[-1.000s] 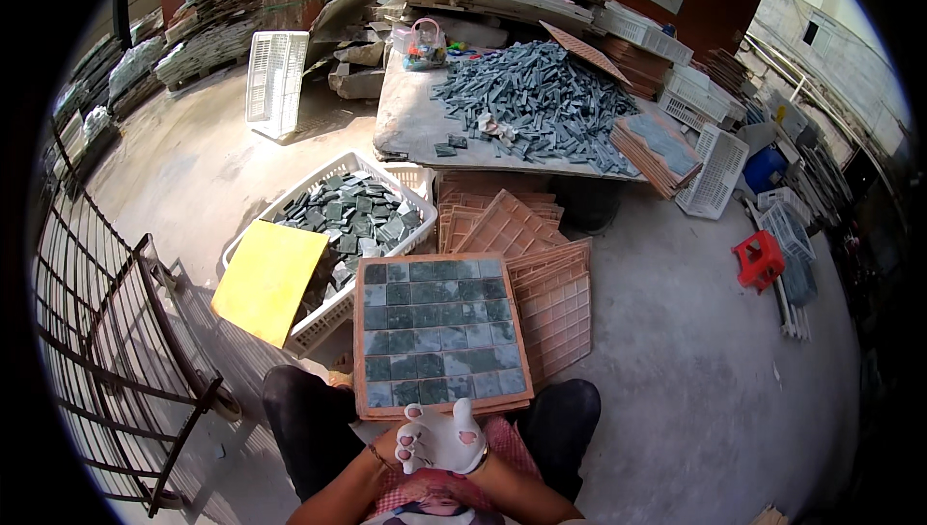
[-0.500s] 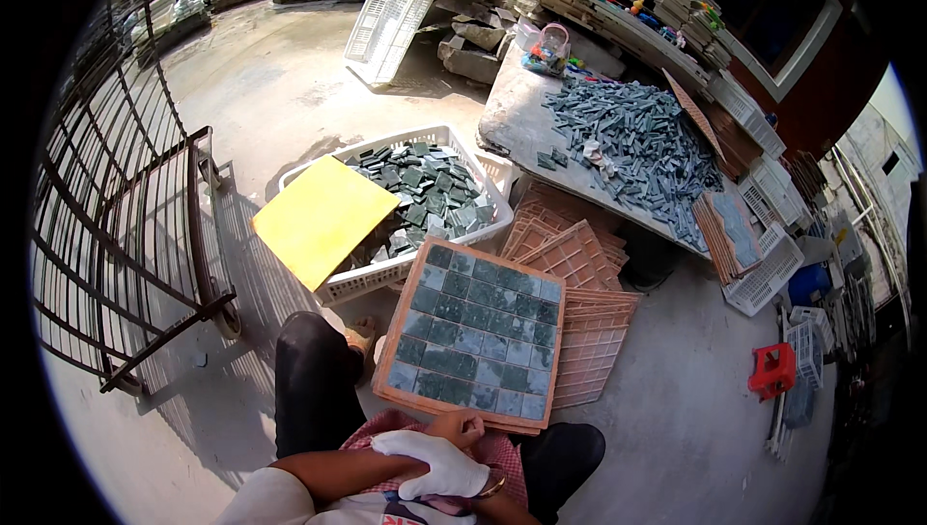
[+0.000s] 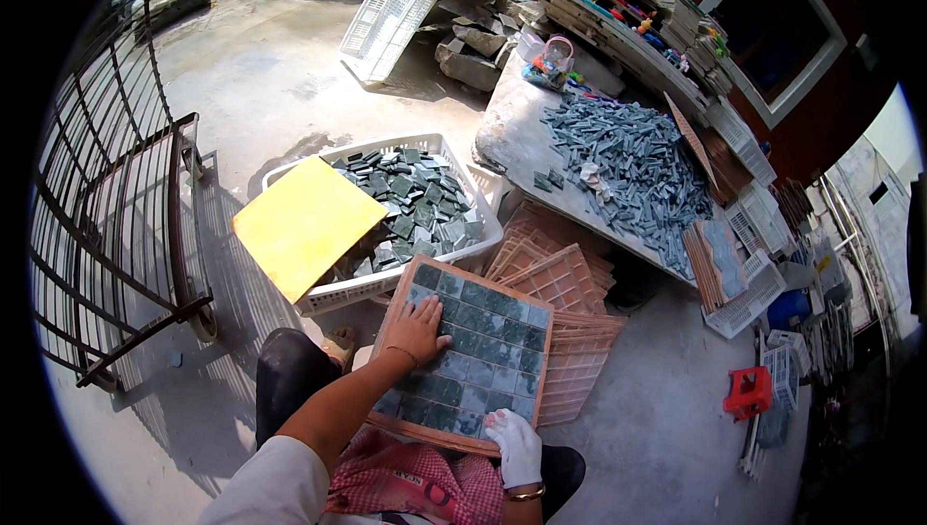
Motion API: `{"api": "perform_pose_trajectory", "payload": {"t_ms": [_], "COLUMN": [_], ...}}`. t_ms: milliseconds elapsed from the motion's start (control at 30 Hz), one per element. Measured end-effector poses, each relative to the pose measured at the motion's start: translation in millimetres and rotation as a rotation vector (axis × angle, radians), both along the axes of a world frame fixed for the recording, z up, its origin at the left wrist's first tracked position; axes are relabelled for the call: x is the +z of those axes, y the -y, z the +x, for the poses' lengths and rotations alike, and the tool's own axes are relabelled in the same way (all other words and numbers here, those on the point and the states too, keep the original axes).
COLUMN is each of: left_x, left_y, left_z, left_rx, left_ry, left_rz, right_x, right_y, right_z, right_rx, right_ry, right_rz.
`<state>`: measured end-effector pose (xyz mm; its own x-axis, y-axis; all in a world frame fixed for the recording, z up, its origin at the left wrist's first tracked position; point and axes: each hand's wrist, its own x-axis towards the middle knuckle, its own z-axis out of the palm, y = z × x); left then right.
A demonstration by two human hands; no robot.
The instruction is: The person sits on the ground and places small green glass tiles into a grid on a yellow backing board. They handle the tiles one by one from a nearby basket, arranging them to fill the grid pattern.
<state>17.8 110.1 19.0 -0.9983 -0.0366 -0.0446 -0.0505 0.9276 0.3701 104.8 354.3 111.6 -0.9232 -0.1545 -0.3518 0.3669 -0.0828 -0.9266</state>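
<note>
On my lap lies a terracotta-coloured square tray [image 3: 550, 332] filled with rows of dark green and grey stone tiles [image 3: 463, 337]. My bare left hand [image 3: 415, 334] rests flat on the tiles at the tray's upper left, fingers spread. At the lower right corner, my right hand [image 3: 517, 443] in a white glove touches the tiles with its fingertips; its palm hangs over the tray's near edge. Beyond the tray stands a white plastic crate [image 3: 491, 233] heaped with loose dark square tiles [image 3: 425, 197]. A yellow board [image 3: 309, 227] lies across the crate's left part.
Empty-looking terracotta trays [image 3: 575, 361] are stacked just right of mine. A low table [image 3: 512, 129] bears a heap of narrow stone strips [image 3: 628, 163]. A metal-barred cart [image 3: 179, 226] stands at left. A red stool [image 3: 746, 393] and white crates [image 3: 744, 303] are at right.
My left hand has moved from the tray's near edge up onto the tiles. My gloved right hand has left my left forearm and come to the tray's lower right corner.
</note>
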Motion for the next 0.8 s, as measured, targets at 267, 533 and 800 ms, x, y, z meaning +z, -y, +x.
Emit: {"api": "perform_pose_trajectory", "payload": {"t_ms": [267, 533, 800], "left_x": [-5, 25, -5], "left_y": [0, -9, -15], "left_z": [8, -22, -21], "left_rx": [-0.034, -0.032, -0.099], "left_ry": [-0.159, -0.164, -0.145], "left_rz": [-0.062, -0.106, -0.059], "right_x": [-30, -37, -80], "right_y": [4, -48, -81], "right_z": [-31, -55, -69], "right_rx": [0.03, -0.16, -0.4], "right_ry": [-0.313, -0.491, -0.256], "right_rz": [0.37, 0.853, 0.579]}}
